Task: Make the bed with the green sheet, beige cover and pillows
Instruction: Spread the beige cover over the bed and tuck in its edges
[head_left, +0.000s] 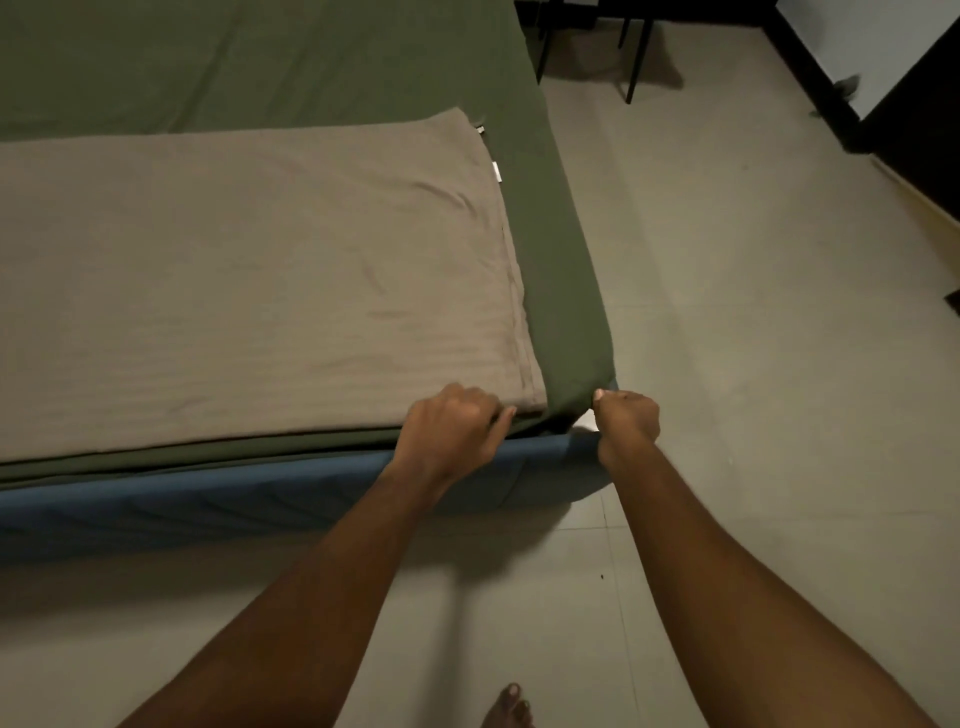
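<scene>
My head camera looks down at the near corner of the bed. The sheet (550, 249) is green. It lies flat over the top of the bed and hangs down the right side. The cover (249, 291) is beige and lies on top of the sheet in a long flat strip across the near end. It stops short on the right, so a band of green shows there.

My left hand (452, 431) is at the near right corner of the cover. Its fingers are curled, and the thumb sits on the cloth edge. I think they pinch the cover corner to hold it in place, but the sheet edge is right under it, so I am not sure.

My right hand (626, 421) is at the very corner of the bed. Its fingers are curled tight, and they pinch the corner of the sheet. I think I hold it there to pull the green cloth snug round the corner.

The blue side (260, 504) of the bed shows below the sheet, so the sheet does not seem tucked down here yet.

My foot (506, 706) stands on the floor (753, 364) close to the bed. Dark legs (636, 57) of some furniture stand far off. I see no pillows, so that step is not done yet.
</scene>
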